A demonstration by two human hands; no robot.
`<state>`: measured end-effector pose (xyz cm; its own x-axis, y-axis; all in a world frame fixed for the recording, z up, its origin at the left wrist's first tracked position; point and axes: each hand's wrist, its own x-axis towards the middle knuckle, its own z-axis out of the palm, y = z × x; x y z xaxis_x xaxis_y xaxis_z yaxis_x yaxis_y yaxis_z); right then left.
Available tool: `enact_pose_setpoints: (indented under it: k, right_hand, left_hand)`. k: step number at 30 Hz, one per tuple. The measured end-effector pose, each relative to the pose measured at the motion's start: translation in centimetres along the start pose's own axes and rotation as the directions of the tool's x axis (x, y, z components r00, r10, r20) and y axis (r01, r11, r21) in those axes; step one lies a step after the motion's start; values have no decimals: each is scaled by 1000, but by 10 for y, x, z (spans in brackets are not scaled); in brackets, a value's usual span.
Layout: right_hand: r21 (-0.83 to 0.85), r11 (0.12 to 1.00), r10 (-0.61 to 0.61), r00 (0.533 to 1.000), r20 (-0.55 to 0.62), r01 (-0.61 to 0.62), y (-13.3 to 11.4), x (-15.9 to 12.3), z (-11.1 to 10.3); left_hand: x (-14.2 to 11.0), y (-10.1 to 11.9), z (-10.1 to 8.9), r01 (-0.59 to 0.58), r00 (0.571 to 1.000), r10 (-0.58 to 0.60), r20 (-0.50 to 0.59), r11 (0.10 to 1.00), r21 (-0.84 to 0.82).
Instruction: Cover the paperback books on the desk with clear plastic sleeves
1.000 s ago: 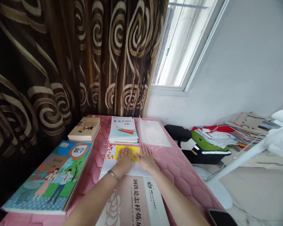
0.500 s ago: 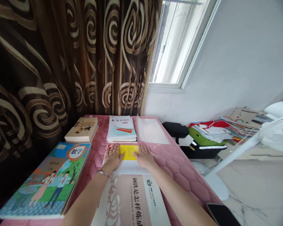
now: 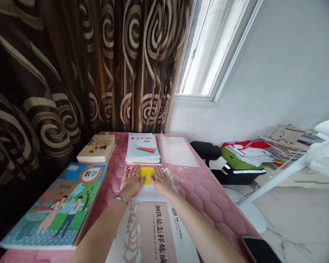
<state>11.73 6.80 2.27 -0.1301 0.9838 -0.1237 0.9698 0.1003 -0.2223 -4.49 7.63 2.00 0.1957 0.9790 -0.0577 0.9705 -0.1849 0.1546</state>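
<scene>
A paper book cover [image 3: 146,230] printed with Chinese characters and a pale leaf pattern lies on the pink quilted cloth before me. At its far end are a white strip [image 3: 150,193] and a yellow panel [image 3: 146,176] with small print, between red-patterned corners. My left hand [image 3: 131,181] rests flat on the left side of this far end, fingers stretched forward. Flat on the right side lies my right hand [image 3: 160,179], its thumb close to the left one over the yellow panel. Both palms press down, grasping nothing. What lies under them is hidden.
Beyond the cover sits a stack of white booklets [image 3: 143,148], beside a clear plastic sheet [image 3: 178,149]. Textbooks [image 3: 55,208] and smaller tan books [image 3: 97,148] are on the left. A phone [image 3: 260,250] lies near the right edge; a white fan [image 3: 279,175] stands beyond.
My right hand has slid left along the far end of the cover, nearer my left hand, uncovering the red-patterned right corner. My left hand stays in nearly the same place. The view has shifted slightly.
</scene>
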Motion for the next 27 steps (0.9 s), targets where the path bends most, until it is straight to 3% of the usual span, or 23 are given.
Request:
enact_pose_setpoints:
  k: [4,9,11,16,19,23,27]
  right_hand:
    - [-39,988,146,989,5,-146,37,-8,-6]
    - [-50,984,172,984,-34,-174,46,-8,-2]
    - [-52,983,171,984,-41,-173,43,-8,-1]
    - [-58,983,173,984,-37,-174,40,-10,-3]
    - [-66,982,175,984,-31,-177,41,-10,-7]
    - [-79,981,179,984,10,-177,32,-7,-12]
    - [34,997,-69,998,0,69,2,-2,-9]
  left_hand:
    - [-2,-3,-5,103,995,-102,-19,995,10]
    - [-9,8,-9,255,966,-253,-50,966,41]
    - [-10,25,-7,208,978,-208,-27,977,35]
    - [-5,58,1,-82,994,85,71,995,-50]
    - [-1,50,0,-131,988,136,70,989,-69]
    - [2,32,-3,-110,992,114,59,992,-63]
    - [1,30,-3,-113,991,115,60,992,-48]
